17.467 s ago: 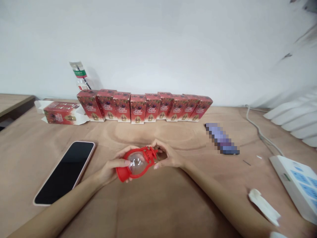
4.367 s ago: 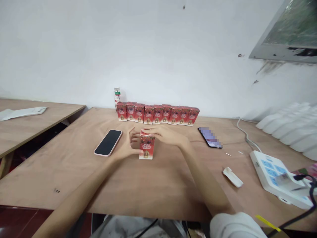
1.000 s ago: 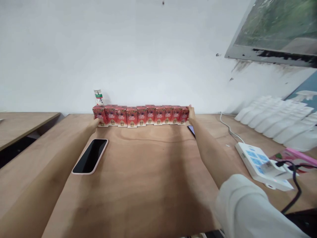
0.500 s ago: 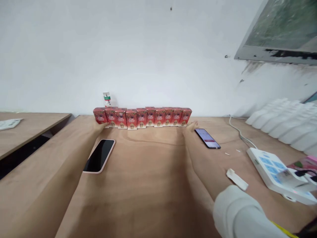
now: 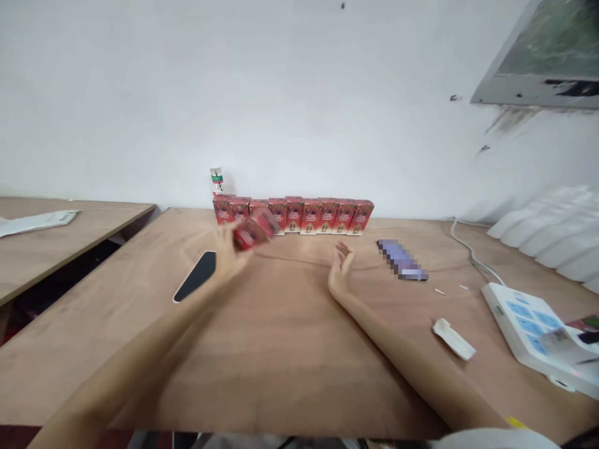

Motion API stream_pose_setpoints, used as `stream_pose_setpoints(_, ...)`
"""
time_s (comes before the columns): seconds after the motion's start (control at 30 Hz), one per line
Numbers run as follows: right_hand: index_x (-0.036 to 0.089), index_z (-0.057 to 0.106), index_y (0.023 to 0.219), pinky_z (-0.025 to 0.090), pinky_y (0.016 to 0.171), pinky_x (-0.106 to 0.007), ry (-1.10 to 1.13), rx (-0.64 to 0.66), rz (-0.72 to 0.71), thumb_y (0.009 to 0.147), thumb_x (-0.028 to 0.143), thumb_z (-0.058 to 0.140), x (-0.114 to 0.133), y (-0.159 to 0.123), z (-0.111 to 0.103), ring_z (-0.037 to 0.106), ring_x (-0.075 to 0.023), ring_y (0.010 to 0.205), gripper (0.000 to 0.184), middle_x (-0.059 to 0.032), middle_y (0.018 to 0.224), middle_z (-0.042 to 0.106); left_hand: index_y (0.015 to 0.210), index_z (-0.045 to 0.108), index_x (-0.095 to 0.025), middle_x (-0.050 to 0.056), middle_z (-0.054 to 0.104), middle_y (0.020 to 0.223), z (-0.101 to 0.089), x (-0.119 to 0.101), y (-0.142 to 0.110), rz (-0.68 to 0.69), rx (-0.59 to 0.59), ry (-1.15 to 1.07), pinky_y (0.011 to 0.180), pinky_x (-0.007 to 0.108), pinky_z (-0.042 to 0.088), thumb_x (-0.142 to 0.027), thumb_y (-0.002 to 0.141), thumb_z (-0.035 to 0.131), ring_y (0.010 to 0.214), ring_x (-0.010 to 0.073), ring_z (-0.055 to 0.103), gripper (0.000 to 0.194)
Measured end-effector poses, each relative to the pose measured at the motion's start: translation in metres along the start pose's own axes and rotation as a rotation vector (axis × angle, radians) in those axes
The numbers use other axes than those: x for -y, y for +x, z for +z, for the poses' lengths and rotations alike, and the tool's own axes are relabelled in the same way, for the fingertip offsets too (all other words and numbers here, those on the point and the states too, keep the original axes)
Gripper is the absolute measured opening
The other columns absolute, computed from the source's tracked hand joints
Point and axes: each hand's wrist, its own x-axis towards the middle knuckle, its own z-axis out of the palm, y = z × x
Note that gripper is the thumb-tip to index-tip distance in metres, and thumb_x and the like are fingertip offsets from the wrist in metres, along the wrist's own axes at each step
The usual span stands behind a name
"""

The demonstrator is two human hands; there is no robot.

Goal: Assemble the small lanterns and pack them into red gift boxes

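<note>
My left hand [image 5: 227, 254] is closed round a small red box [image 5: 256, 231], which is tilted and smeared by motion above the wooden table. Behind it, several similar red boxes [image 5: 328, 215] stand upright side by side along the wall; the held one covers part of that row. In front of the row's right half is my right hand [image 5: 342, 265], open and holding nothing, its fingers stretched out and apart from the boxes. A dark phone [image 5: 200, 274] lies just left of my left forearm, partly hidden by it.
Another phone [image 5: 401, 260] lies right of my right hand. Farther right are a crumpled white strip [image 5: 453, 339], a white power strip [image 5: 526, 324] with its cable, and a stack of white items [image 5: 550, 234]. A white tube [image 5: 216, 179] stands behind the row's left end.
My left hand has lifted a box off the row's left side and carried it right and nearer. My right hand has left the row's right end and come left and nearer. The view has shifted slightly.
</note>
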Motion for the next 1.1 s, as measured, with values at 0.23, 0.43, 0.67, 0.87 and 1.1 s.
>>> stream_pose_setpoints(0.23,0.024,0.034,0.137,0.04,0.105,-0.042,0.151,0.634,-0.112,0.087,0.05,0.051,0.041,-0.065,-0.014,0.046,-0.0237,0.126,0.059,-0.0119,0.14,0.044,0.127,0.05,-0.018,0.012,0.053,0.122,0.006,-0.03,-0.084,0.417,0.35,0.282,0.093,0.045,0.043,-0.023,0.067,0.058,0.108,0.0298,0.047,0.061)
stream_pose_setpoints(0.43,0.021,0.045,0.134,0.044,0.099,-0.043,0.022,0.652,0.05,0.083,0.065,0.045,0.047,-0.062,-0.007,0.055,-0.0272,0.118,0.067,-0.0119,0.132,0.055,0.128,0.049,-0.013,0.016,0.058,0.116,-0.002,-0.022,-0.084,0.475,0.331,0.44,0.085,0.048,0.04,-0.035,0.072,0.058,0.103,0.0328,0.05,0.06)
stream_pose_setpoints(0.67,0.023,0.058,0.123,0.039,0.105,-0.041,0.025,0.575,0.096,0.081,0.073,0.039,0.04,-0.059,-0.003,0.052,-0.0261,0.123,0.068,-0.0078,0.13,0.059,0.123,0.05,-0.017,0.013,0.06,0.11,-0.001,-0.021,-0.083,0.432,0.417,0.485,0.085,0.046,0.042,-0.038,0.075,0.064,0.101,0.0306,0.055,0.055)
stream_pose_setpoints(0.87,0.018,0.059,0.114,0.048,0.089,-0.04,0.039,0.404,0.141,0.087,0.067,0.028,0.033,-0.051,-0.007,0.062,-0.0243,0.1,0.063,-0.01,0.105,0.068,0.127,0.043,-0.021,0.01,0.055,0.115,-0.003,-0.013,-0.08,0.348,0.476,0.342,0.079,0.037,0.05,-0.037,0.075,0.066,0.106,0.0271,0.055,0.059)
stream_pose_setpoints(1.1,0.024,0.063,0.1,0.043,0.092,-0.036,-0.084,0.442,-0.219,0.091,0.045,0.037,0.052,-0.05,-0.018,0.056,-0.0208,0.104,0.034,-0.0071,0.108,0.059,0.125,0.043,-0.021,0.01,0.054,0.115,-0.008,-0.013,-0.076,0.308,0.468,0.223,0.086,0.039,0.049,-0.032,0.075,0.067,0.107,0.0269,0.055,0.057)
